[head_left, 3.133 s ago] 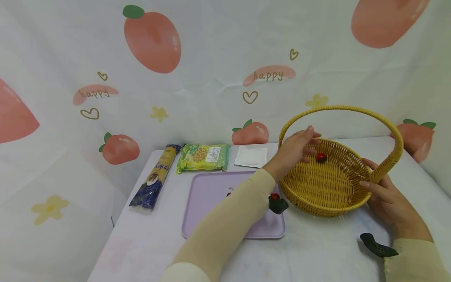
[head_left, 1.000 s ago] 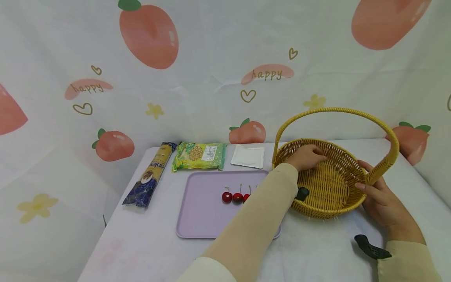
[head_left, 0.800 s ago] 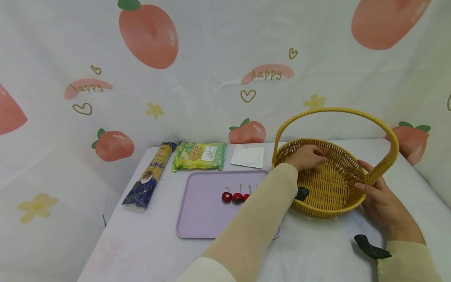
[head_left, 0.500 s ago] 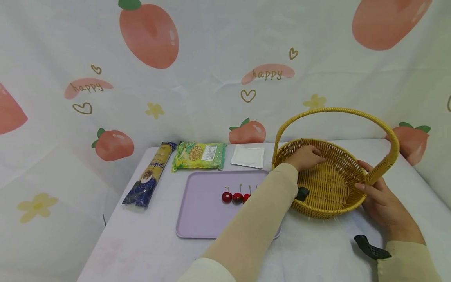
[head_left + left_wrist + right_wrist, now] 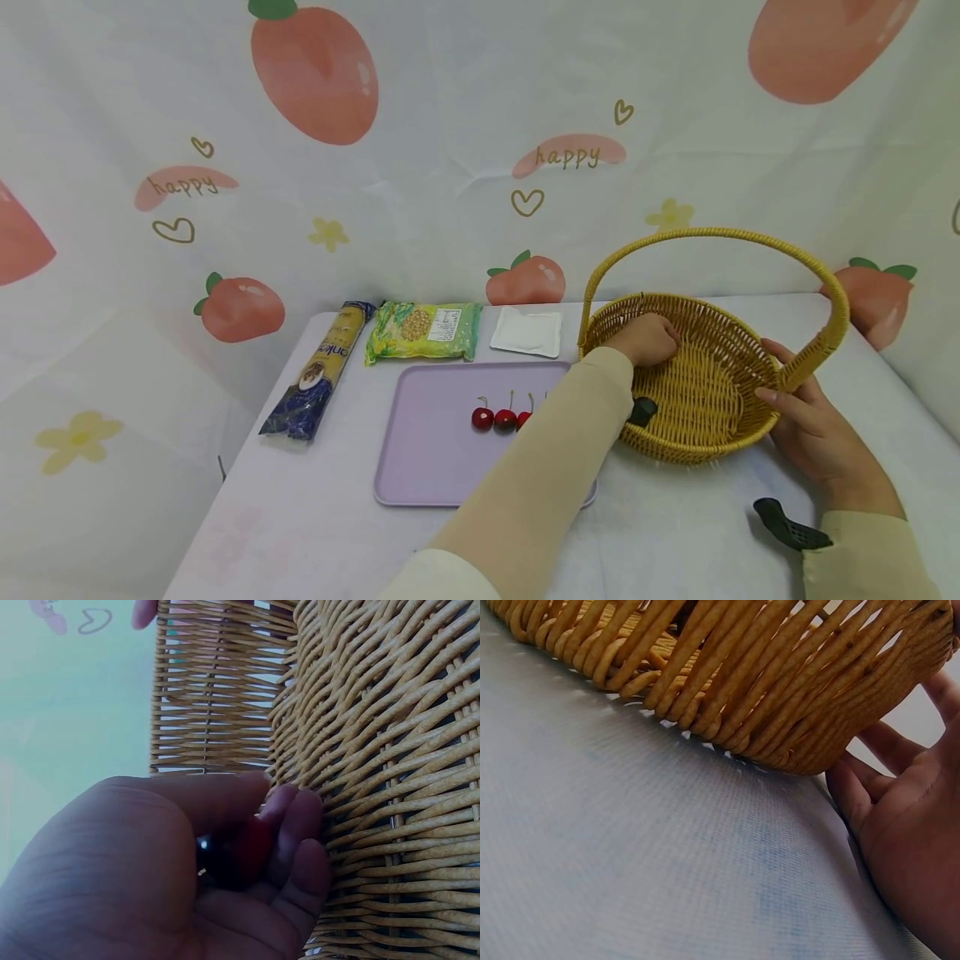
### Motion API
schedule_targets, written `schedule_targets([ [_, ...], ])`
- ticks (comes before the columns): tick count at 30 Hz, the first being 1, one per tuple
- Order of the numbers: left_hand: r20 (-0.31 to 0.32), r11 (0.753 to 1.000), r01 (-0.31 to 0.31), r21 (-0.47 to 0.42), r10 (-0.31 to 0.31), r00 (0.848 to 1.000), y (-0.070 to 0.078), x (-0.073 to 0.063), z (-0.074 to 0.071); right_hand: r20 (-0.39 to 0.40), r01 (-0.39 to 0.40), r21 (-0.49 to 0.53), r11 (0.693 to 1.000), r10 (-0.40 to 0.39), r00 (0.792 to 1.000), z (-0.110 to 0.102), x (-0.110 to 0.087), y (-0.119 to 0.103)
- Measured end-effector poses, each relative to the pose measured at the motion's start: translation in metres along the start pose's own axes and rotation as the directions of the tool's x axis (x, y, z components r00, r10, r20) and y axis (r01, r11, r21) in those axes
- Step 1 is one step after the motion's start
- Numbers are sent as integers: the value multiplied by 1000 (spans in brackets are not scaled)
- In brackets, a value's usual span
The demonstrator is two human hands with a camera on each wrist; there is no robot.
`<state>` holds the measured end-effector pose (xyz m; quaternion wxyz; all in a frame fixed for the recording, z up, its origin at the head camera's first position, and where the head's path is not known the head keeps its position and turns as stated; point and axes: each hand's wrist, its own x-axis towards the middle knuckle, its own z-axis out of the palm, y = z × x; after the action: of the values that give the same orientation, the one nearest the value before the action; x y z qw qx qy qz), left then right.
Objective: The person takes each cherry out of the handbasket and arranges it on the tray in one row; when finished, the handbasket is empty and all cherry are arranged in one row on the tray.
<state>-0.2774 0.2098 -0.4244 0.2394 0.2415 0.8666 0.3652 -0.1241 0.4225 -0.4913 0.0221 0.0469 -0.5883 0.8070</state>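
Note:
A yellow wicker basket (image 5: 693,400) with a tall arched handle stands at the right of the table. My left hand (image 5: 645,342) is down inside it against the left part of the wicker. In the left wrist view, the curled fingers and thumb of that hand hold a dark red cherry (image 5: 244,855). My right hand (image 5: 821,442) holds the basket's right side where the handle meets the rim, thumb over the rim and fingers behind. Several cherries (image 5: 482,418) with stems lie in a row on a lilac tray (image 5: 427,467); my left forearm hides the row's right end.
Behind the tray lie a green and yellow packet (image 5: 427,332) and a flat white packet (image 5: 527,332). A long blue and gold packet (image 5: 322,367) lies at the table's left edge. A fruit-printed white cloth (image 5: 420,208) hangs behind the table.
My left hand has gone from above the rim down into the basket, and its fingers have curled round the cherry that lay there. My right hand keeps its hold on the basket.

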Motion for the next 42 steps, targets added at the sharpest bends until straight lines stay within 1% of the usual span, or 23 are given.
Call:
schedule_targets([
  [6,-13,999,-34,-38,34,999,3,0,-1,-21,-15,-12,1000,15,1000,3,1,-2],
  [9,-16,993,-39,-113,38,999,6,-1,-2,-15,-6,9,1000,6,1000,4,1,-2],
  [12,-33,973,-40,-228,33,999,10,-2,-3,-11,0,16,1000,0,1000,5,1,-1],
  [13,-44,968,-46,-247,37,998,11,-2,-3,-12,-1,15,1000,1,1000,6,1,-2],
  [15,-81,972,-73,-224,56,995,12,-3,-5,-14,-7,-5,1000,7,1000,7,2,-2],
  [16,-99,976,-85,-198,67,993,12,-3,-6,-15,-12,-16,1000,12,1000,8,3,-2],
  [19,-140,989,-125,-83,112,984,12,-4,-11,-24,-30,-48,998,29,999,10,5,-1],
  [21,-151,989,-143,-46,135,979,13,-6,-15,-24,-41,-60,997,40,999,11,6,0],
  [23,-134,986,-157,-55,148,980,14,-7,-18,-18,-46,-70,996,45,999,12,6,2],
  [24,-114,985,-161,-58,154,981,16,-9,-20,-6,-45,-70,997,44,999,12,6,3],
  [27,-29,986,-159,-46,158,987,21,-12,-26,9,-35,-79,996,36,999,11,5,5],
  [28,-4,986,-163,-37,163,987,23,-14,-28,13,-30,-81,996,31,999,11,5,5],
  [30,34,984,-174,-47,176,984,25,-17,-31,18,-22,-77,997,24,1000,10,4,5],
  [32,39,980,-183,-81,186,982,26,-21,-35,18,-18,-75,997,20,1000,9,3,5],
  [35,-2,967,-198,-158,201,980,25,-31,-42,15,-13,-64,998,14,1000,7,2,4],
  [37,-38,959,-209,-191,205,978,24,-40,-46,12,-8,-66,998,8,1000,6,1,4],
  [40,-81,943,-246,-224,233,969,22,-50,-50,18,8,-63,998,-6,1000,2,-1,2],
  [42,-89,936,-272,-223,258,962,21,-55,-52,20,13,-63,998,-12,1000,-1,-3,1],
])
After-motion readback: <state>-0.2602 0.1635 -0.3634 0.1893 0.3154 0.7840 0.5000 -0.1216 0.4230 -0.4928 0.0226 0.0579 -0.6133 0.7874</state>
